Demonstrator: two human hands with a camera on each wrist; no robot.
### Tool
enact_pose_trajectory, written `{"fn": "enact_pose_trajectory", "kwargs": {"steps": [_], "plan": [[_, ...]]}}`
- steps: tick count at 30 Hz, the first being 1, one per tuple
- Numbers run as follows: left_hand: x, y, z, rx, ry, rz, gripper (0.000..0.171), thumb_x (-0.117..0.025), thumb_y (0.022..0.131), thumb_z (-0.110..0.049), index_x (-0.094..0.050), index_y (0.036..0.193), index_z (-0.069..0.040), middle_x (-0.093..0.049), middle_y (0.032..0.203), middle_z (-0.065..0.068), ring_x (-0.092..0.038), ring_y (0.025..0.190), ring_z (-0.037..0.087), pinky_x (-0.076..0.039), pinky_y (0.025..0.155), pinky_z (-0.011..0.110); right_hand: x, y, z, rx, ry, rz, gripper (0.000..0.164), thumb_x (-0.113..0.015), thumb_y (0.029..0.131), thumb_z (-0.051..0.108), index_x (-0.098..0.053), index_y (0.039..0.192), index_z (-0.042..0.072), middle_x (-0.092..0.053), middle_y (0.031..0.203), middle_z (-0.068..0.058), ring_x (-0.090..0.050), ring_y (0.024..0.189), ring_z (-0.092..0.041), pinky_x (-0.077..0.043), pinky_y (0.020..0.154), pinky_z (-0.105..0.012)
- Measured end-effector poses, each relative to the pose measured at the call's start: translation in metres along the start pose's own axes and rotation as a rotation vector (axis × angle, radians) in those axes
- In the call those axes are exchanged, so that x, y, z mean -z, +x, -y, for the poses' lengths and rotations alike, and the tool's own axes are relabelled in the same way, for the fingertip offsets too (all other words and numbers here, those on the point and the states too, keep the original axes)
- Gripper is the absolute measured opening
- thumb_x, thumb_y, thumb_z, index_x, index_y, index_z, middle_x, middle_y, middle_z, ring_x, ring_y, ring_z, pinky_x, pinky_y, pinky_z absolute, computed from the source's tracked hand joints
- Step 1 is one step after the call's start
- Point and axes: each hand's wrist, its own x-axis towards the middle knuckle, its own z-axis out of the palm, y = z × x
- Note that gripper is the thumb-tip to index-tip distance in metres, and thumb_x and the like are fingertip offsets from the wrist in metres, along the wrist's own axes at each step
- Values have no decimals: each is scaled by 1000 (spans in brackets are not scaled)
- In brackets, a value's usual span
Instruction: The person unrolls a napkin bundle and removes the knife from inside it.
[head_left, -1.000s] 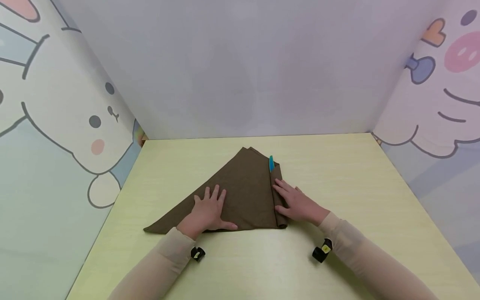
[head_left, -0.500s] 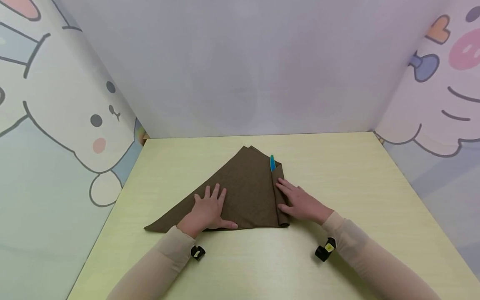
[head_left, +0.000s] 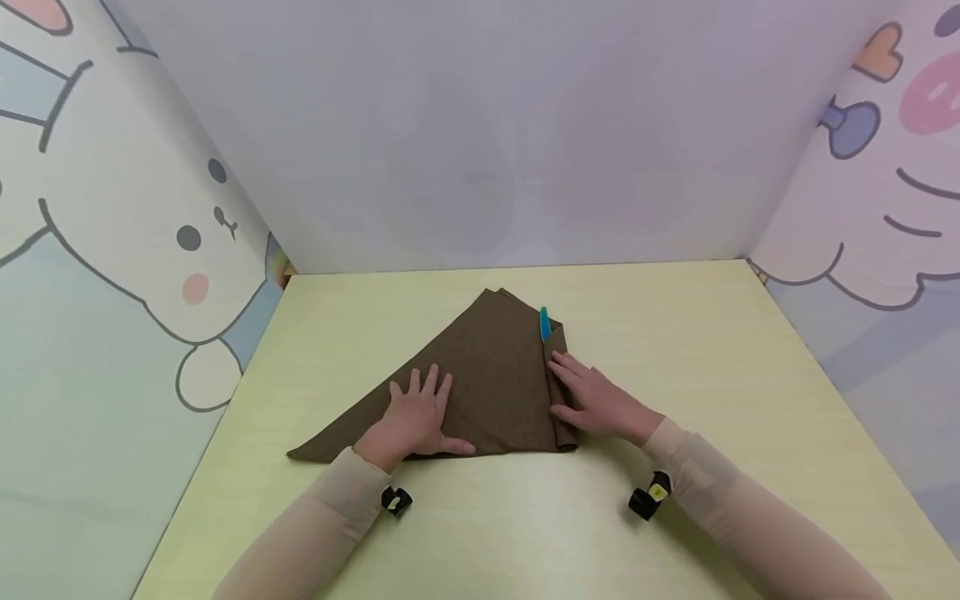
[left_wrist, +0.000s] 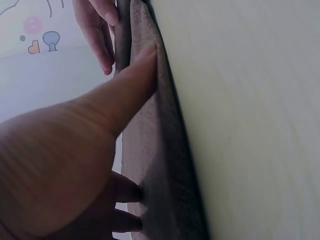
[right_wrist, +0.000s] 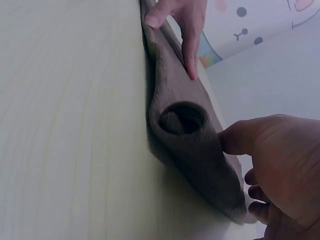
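A brown cloth lies folded in a rough triangle on the table, its long tip to the left. Its right side is rolled into a tube, whose round end shows in the right wrist view. From the top of the roll sticks the tip of a blue object; the rest of it is hidden in the cloth. My left hand rests flat on the cloth with fingers spread, thumb along the near edge. My right hand rests on the roll, fingers fairly straight and thumb touching its side.
The pale wooden table extends around the cloth. A plain wall stands at the back, and walls with cartoon animals flank both sides. A black wrist camera hangs below the right sleeve.
The view shifts slightly. Both hands and the cloth stay in nearly the same place, and the blue tip stands out as before.
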Motion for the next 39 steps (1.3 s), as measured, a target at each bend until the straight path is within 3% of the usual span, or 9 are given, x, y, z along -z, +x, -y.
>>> {"fn": "enact_pose_trajectory", "kwargs": {"steps": [8, 17, 22, 39], "plan": [[0, 5, 2, -12, -18, -7, 118, -41, 71, -89, -17, 155, -11, -9, 159, 17, -12, 144, 38, -22, 103, 68, -11, 16, 20, 4, -126, 42, 77, -60, 93, 47, -33, 149, 2, -23, 157, -14, -14, 145, -33, -21, 106, -64], [-2, 8, 0, 19, -30, -17, 120, -43, 67, -91, -16, 156, -16, -9, 160, 14, -13, 139, 53, -25, 98, 71, -23, 22, 23, -40, -258, 56, 79, -57, 91, 54, -37, 147, 1, -26, 156, -14, -14, 146, -31, -19, 106, -66], [-1, 6, 0, 39, -31, -12, 122, -45, 64, -92, -14, 156, -19, -7, 161, 11, -14, 138, 54, -26, 97, 71, -22, 21, 22, -76, -298, 53, 80, -55, 92, 56, -38, 146, 0, -28, 155, -14, -15, 145, -32, -19, 106, -66], [3, 3, -1, 44, -68, -2, 122, -48, 64, -91, -14, 156, -19, -8, 161, 11, -12, 139, 54, -25, 97, 72, -19, 14, 10, -94, -314, 21, 76, -57, 92, 52, -40, 145, 0, -29, 155, -13, -17, 145, -31, -20, 105, -67]]}}
